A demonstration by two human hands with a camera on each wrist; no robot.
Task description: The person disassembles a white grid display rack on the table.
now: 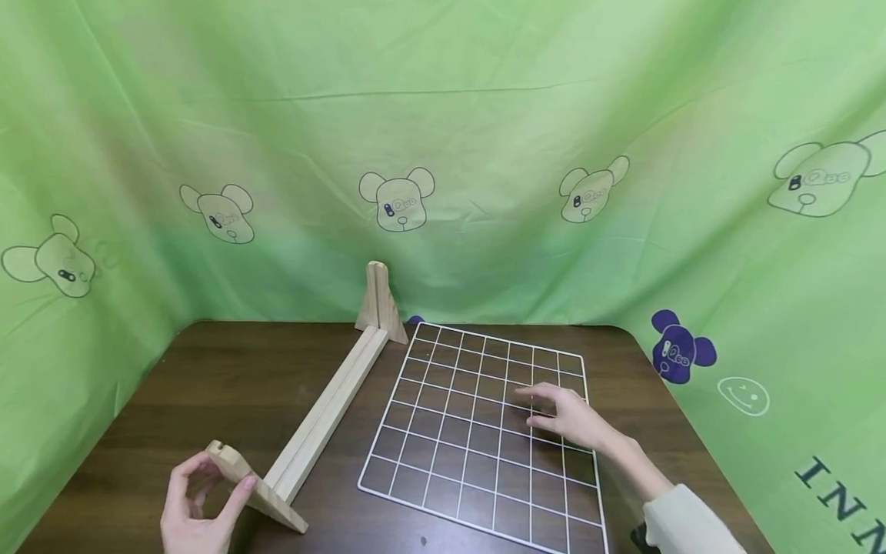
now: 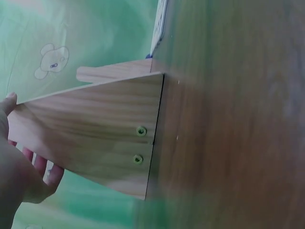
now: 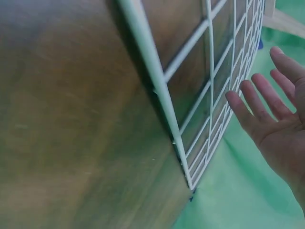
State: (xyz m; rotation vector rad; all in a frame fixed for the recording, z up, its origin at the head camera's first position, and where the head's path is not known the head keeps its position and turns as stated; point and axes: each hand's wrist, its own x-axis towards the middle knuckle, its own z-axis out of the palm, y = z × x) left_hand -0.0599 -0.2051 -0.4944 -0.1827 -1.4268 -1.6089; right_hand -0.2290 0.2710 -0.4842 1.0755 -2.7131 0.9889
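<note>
A wooden stand lies to the left of the white wire grid panel [image 1: 473, 421]. Its grooved rail [image 1: 332, 408] joins a near end piece [image 1: 259, 488] to a far end piece [image 1: 379, 304]. My left hand [image 1: 197, 508] holds the near end piece by its narrow top, thumb on one side and fingers on the other. In the left wrist view, two bolts [image 2: 141, 131] show on that piece's outer face. Over the right half of the grid hovers my right hand [image 1: 571, 415], holding nothing, its fingers spread and slightly bent.
Everything rests on a dark brown wooden table [image 1: 221, 369] with rounded far corners. A green curtain [image 1: 484, 254] printed with bear heads hangs behind and at both sides. Close to the right sleeve, a small black object [image 1: 642, 537] is partly hidden.
</note>
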